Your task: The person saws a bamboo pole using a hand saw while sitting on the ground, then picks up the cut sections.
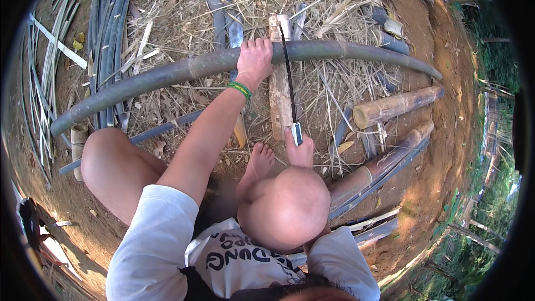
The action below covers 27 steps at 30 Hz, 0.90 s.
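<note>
A long dark green bamboo pole (pixel 184 71) lies crosswise in front of me, resting over a wooden block (pixel 281 97). My left hand (pixel 255 61) is wrapped round the top of the pole, just left of the block. In my right hand (pixel 300 149) is a hand saw (pixel 288 72), gripped by its white and blue handle. The thin dark blade points away from me and crosses the pole a little right of my left hand. I cannot make out whether the blade has cut into the bamboo.
Split bamboo strips (pixel 110 33) lie in bundles at the left. Thick cut bamboo pieces (pixel 398 106) rest at the right. Dry shavings (pixel 173 14) cover the dirt around the block. My bare foot (pixel 259 161) is close to the block's near end, between my bent knees.
</note>
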Motion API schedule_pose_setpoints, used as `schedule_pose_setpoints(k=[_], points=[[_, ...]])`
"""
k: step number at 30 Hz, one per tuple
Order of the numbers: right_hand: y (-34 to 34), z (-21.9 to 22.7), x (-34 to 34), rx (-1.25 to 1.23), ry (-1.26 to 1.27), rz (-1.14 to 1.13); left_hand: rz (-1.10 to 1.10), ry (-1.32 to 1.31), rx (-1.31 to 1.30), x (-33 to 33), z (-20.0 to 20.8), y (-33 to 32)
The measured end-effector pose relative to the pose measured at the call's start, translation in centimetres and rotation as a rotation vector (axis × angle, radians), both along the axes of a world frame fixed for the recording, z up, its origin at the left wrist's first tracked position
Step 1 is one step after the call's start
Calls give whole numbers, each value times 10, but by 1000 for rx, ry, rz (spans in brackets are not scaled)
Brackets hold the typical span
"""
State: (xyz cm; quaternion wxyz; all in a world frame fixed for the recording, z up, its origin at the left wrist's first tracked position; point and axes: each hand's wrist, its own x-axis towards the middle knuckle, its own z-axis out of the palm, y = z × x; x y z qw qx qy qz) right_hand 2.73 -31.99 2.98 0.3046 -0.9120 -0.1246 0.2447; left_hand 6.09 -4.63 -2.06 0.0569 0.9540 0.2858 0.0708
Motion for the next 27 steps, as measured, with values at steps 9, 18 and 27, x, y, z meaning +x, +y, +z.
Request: schedule_pose_setpoints(k=[9, 18, 27], points=[[48, -8, 38, 54, -62, 91, 19, -34, -91, 1, -4, 7], [66, 2, 38, 41, -117, 132, 35, -1, -123, 0, -6, 18], [40, -9, 24, 30, -8, 87, 26, -12, -100, 2, -5, 13]])
